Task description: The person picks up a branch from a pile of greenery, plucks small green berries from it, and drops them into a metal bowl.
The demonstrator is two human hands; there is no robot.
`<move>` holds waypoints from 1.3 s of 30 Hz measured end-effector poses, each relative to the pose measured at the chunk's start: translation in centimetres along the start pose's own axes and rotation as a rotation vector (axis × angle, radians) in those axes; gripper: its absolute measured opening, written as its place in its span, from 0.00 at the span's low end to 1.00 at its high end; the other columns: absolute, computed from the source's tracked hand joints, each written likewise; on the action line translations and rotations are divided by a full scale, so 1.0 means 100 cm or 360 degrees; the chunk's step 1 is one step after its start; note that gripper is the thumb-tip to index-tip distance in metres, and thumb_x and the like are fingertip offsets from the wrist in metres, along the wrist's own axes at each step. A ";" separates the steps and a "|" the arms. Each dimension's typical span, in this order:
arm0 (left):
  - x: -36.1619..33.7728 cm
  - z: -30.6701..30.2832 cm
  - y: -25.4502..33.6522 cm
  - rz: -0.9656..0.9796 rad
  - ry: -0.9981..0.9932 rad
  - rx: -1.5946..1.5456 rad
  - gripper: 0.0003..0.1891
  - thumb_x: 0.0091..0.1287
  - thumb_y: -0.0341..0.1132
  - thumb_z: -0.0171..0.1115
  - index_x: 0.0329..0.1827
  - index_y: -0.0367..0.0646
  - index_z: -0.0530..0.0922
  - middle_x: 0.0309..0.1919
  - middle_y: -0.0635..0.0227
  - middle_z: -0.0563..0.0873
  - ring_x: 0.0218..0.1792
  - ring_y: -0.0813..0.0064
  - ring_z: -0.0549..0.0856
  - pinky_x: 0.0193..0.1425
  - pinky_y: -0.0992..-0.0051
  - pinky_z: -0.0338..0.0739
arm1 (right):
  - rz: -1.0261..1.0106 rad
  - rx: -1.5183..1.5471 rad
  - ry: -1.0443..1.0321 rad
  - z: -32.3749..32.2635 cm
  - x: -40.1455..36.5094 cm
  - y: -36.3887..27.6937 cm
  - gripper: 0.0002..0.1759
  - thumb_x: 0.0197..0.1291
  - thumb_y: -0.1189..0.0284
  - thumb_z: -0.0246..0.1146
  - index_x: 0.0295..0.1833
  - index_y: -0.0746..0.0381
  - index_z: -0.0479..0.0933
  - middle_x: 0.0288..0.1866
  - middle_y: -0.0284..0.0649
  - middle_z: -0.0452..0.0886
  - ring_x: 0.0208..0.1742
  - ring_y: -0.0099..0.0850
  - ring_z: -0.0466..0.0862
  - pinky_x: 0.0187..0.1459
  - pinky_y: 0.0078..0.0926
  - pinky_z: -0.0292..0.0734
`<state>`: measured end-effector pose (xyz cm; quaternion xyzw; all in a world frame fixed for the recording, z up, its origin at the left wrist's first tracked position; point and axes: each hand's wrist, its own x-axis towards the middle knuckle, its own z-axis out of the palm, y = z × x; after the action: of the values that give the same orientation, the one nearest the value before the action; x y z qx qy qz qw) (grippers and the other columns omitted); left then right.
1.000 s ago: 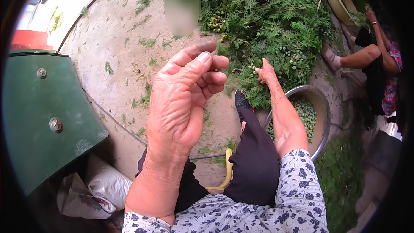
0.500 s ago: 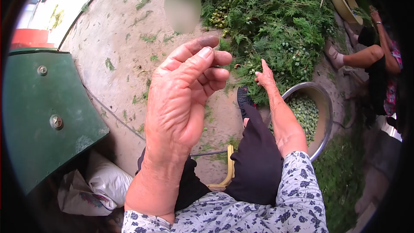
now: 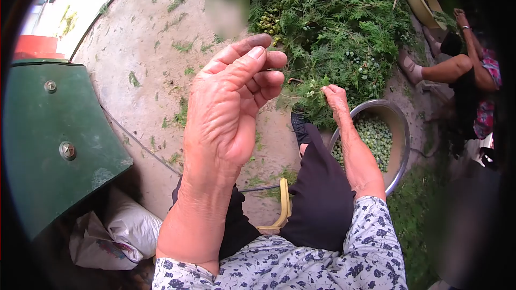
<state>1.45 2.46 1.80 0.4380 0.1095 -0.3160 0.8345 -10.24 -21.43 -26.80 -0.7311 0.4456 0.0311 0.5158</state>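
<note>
My left hand point(image 3: 228, 107) is raised close to the camera, palm turned inward. Its fingers are curled and the thumb rests against the index finger, with nothing visible in them. Further out, my right hand point(image 3: 336, 99) is closed at the tip of a green conifer sprig point(image 3: 314, 94) on the edge of a large heap of cut conifer branches point(image 3: 344, 37). Just below and right of that hand stands a metal basin point(image 3: 407, 129), partly filled with small round green cones point(image 3: 376, 138). My right forearm crosses in front of its left rim.
A person point(image 3: 473, 67) sits at the right, one hand on a sprig, near a beige tub point(image 3: 416, 2). A green metal panel point(image 3: 64, 129) and white sacks point(image 3: 131, 225) are at the left. A cable point(image 3: 140, 142) crosses the concrete floor, and a yellow bar point(image 3: 285, 204) shows between my legs.
My right hand has gone from outstretched fingers to closed ones at the sprig, drawn slightly back toward me. My left hand keeps nearly the same pose. The view has shifted slightly.
</note>
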 end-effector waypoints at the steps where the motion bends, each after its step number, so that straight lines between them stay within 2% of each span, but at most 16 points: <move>1: 0.000 0.000 0.000 0.0004 -0.0005 -0.0004 0.11 0.64 0.30 0.58 0.48 0.35 0.75 0.33 0.63 0.83 0.29 0.80 0.81 0.37 0.80 0.76 | -0.0105 0.0039 -0.0015 -0.009 -0.003 -0.005 0.09 0.56 0.69 0.60 0.33 0.64 0.79 0.20 0.28 0.72 0.21 0.18 0.69 0.25 0.19 0.64; 3: 0.002 -0.001 -0.002 0.0009 -0.0010 -0.0012 0.11 0.64 0.30 0.58 0.47 0.35 0.75 0.33 0.63 0.84 0.28 0.80 0.81 0.36 0.80 0.76 | -0.0156 0.0188 -0.0088 -0.026 -0.017 -0.028 0.08 0.56 0.70 0.60 0.31 0.64 0.79 0.24 0.26 0.73 0.29 0.16 0.66 0.34 0.18 0.62; 7: 0.005 0.001 -0.004 0.0010 0.0005 0.0024 0.10 0.64 0.30 0.58 0.46 0.37 0.75 0.33 0.63 0.84 0.27 0.80 0.81 0.35 0.81 0.77 | -0.0401 0.0491 -0.0270 -0.055 -0.051 -0.085 0.09 0.54 0.71 0.59 0.31 0.65 0.79 0.28 0.29 0.76 0.35 0.18 0.69 0.42 0.19 0.62; 9: 0.005 0.000 -0.004 0.0009 -0.0023 0.0143 0.12 0.65 0.28 0.55 0.51 0.36 0.73 0.35 0.64 0.84 0.32 0.80 0.82 0.38 0.80 0.78 | -0.0528 0.0521 -0.0347 -0.067 -0.068 -0.117 0.09 0.52 0.70 0.60 0.31 0.66 0.79 0.28 0.30 0.77 0.35 0.19 0.71 0.43 0.20 0.63; 12: 0.012 -0.002 -0.008 0.0215 -0.0121 0.0436 0.12 0.65 0.28 0.55 0.50 0.35 0.74 0.37 0.64 0.84 0.34 0.81 0.82 0.40 0.82 0.77 | -0.0760 0.0463 -0.0437 -0.084 -0.101 -0.170 0.11 0.49 0.69 0.60 0.30 0.67 0.79 0.29 0.34 0.79 0.35 0.22 0.74 0.45 0.21 0.65; 14: 0.017 -0.002 -0.009 0.0261 -0.0280 0.0577 0.12 0.64 0.30 0.56 0.49 0.36 0.77 0.38 0.66 0.84 0.37 0.80 0.81 0.44 0.80 0.74 | -0.0837 0.0534 -0.0657 -0.090 -0.121 -0.204 0.10 0.49 0.70 0.59 0.29 0.67 0.79 0.29 0.34 0.79 0.35 0.23 0.75 0.46 0.21 0.65; 16: 0.022 -0.006 -0.009 0.0372 -0.0457 0.0933 0.13 0.63 0.31 0.58 0.49 0.37 0.78 0.38 0.69 0.84 0.39 0.80 0.80 0.46 0.78 0.72 | -0.1002 0.0486 -0.0678 -0.094 -0.137 -0.236 0.10 0.49 0.71 0.59 0.30 0.67 0.78 0.28 0.35 0.79 0.33 0.23 0.77 0.42 0.22 0.69; 18: 0.019 -0.005 -0.007 0.0267 -0.0520 0.1055 0.14 0.61 0.32 0.60 0.50 0.38 0.77 0.39 0.70 0.83 0.40 0.81 0.78 0.47 0.78 0.70 | -0.0986 0.0520 -0.0845 -0.096 -0.150 -0.261 0.09 0.50 0.72 0.59 0.32 0.68 0.78 0.28 0.36 0.79 0.32 0.23 0.77 0.36 0.22 0.73; 19: 0.013 -0.002 -0.001 0.0209 -0.0578 0.0991 0.18 0.57 0.29 0.62 0.52 0.38 0.76 0.42 0.70 0.82 0.42 0.80 0.77 0.49 0.79 0.70 | -0.0968 0.0529 -0.0887 -0.094 -0.149 -0.266 0.09 0.52 0.73 0.58 0.33 0.68 0.78 0.29 0.36 0.79 0.31 0.23 0.77 0.32 0.22 0.74; 24: 0.011 -0.003 0.011 0.0338 -0.0755 0.1008 0.25 0.50 0.27 0.63 0.55 0.39 0.73 0.45 0.71 0.81 0.47 0.77 0.77 0.54 0.77 0.69 | -0.1072 0.0599 -0.0899 -0.079 -0.163 -0.287 0.08 0.52 0.74 0.58 0.34 0.68 0.78 0.29 0.34 0.79 0.30 0.22 0.77 0.32 0.21 0.74; 26: 0.012 -0.004 0.014 0.0406 -0.0707 0.1237 0.25 0.50 0.28 0.65 0.55 0.39 0.74 0.44 0.71 0.81 0.48 0.78 0.76 0.55 0.77 0.68 | -0.1109 0.0629 -0.0941 -0.073 -0.165 -0.287 0.09 0.54 0.71 0.59 0.35 0.66 0.78 0.32 0.33 0.80 0.34 0.20 0.77 0.41 0.19 0.71; 27: 0.013 -0.006 0.018 0.0188 -0.0834 0.1106 0.24 0.50 0.30 0.67 0.54 0.41 0.75 0.43 0.72 0.82 0.46 0.79 0.77 0.54 0.76 0.69 | -0.0932 0.0747 -0.1033 -0.072 -0.166 -0.286 0.09 0.56 0.72 0.60 0.38 0.66 0.78 0.33 0.33 0.80 0.33 0.20 0.77 0.38 0.18 0.73; 30: 0.014 -0.011 0.016 0.0141 -0.0894 0.1019 0.22 0.51 0.30 0.68 0.52 0.41 0.76 0.41 0.74 0.82 0.44 0.81 0.77 0.52 0.77 0.69 | -0.0785 0.1007 -0.0930 -0.062 -0.161 -0.276 0.10 0.58 0.72 0.61 0.42 0.66 0.77 0.34 0.33 0.80 0.33 0.20 0.78 0.37 0.16 0.75; 32: 0.014 -0.010 0.014 0.0051 -0.0858 0.0985 0.17 0.53 0.29 0.66 0.48 0.41 0.78 0.40 0.75 0.83 0.41 0.83 0.78 0.50 0.79 0.70 | -0.0859 0.1120 -0.0948 -0.055 -0.157 -0.272 0.10 0.58 0.75 0.61 0.45 0.66 0.76 0.36 0.34 0.80 0.34 0.20 0.79 0.37 0.15 0.76; 35: 0.012 -0.002 0.009 0.0141 -0.0707 0.0476 0.10 0.56 0.28 0.63 0.41 0.41 0.80 0.34 0.74 0.83 0.37 0.84 0.79 0.46 0.80 0.71 | -0.0999 0.1341 -0.0743 -0.051 -0.158 -0.271 0.10 0.57 0.81 0.60 0.45 0.68 0.76 0.39 0.35 0.81 0.39 0.21 0.79 0.43 0.16 0.74; 39: 0.010 0.001 0.011 0.0155 -0.0589 0.0420 0.07 0.54 0.28 0.64 0.36 0.42 0.79 0.29 0.75 0.82 0.31 0.85 0.78 0.38 0.81 0.72 | -0.1037 0.1214 -0.0602 -0.050 -0.171 -0.278 0.11 0.56 0.82 0.59 0.46 0.68 0.77 0.39 0.34 0.80 0.43 0.20 0.76 0.48 0.17 0.70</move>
<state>2.85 2.39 2.14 0.4828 -0.1091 -0.3619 0.7900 -3.60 -12.76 4.33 -0.5738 0.0747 -0.1636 0.7990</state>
